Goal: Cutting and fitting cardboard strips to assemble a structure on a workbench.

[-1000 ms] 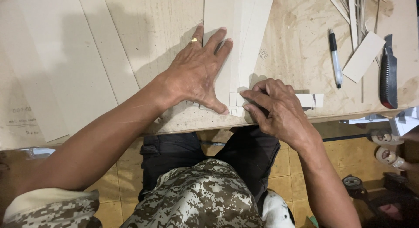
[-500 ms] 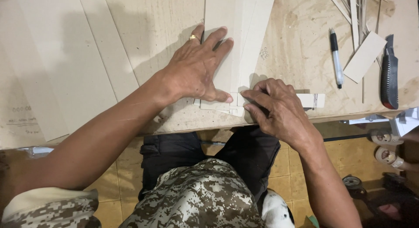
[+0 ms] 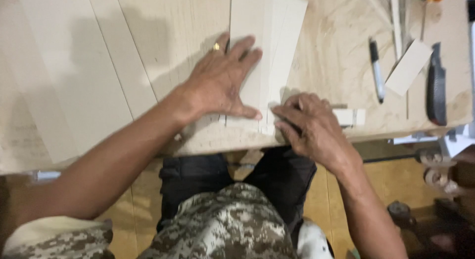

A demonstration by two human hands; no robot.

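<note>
The left hand (image 3: 222, 85) lies flat and spread, its grip wide open, palm pressing down on a stack of pale thin wood strips (image 3: 267, 46); a gold ring (image 3: 216, 46) sits on one finger, and the thumb runs along the strips' near end. The right hand (image 3: 309, 125) is curled, fingers bent down onto the same near end, just beside the left thumb tip; whether its grip pinches something I cannot tell, since the fingers hide what is under them. A small pale wood block (image 3: 352, 117) pokes out from behind the right hand, touching it.

The strips lie on the bench (image 3: 336, 56) close to its near edge, straight in front of the person. Their long axis runs away from the person, from the near edge toward the far side, and the far end is cut on a slant.

To the left, wide pale boards (image 3: 74, 76) lie on the bench, running away and leaning slightly left. To the right, well apart from the hands, lie a black marker pen (image 3: 376, 71), a short flat offcut (image 3: 408, 67), and a dark utility knife (image 3: 436, 85), all pointing roughly away from the person. No containers can be seen on the bench.
</note>
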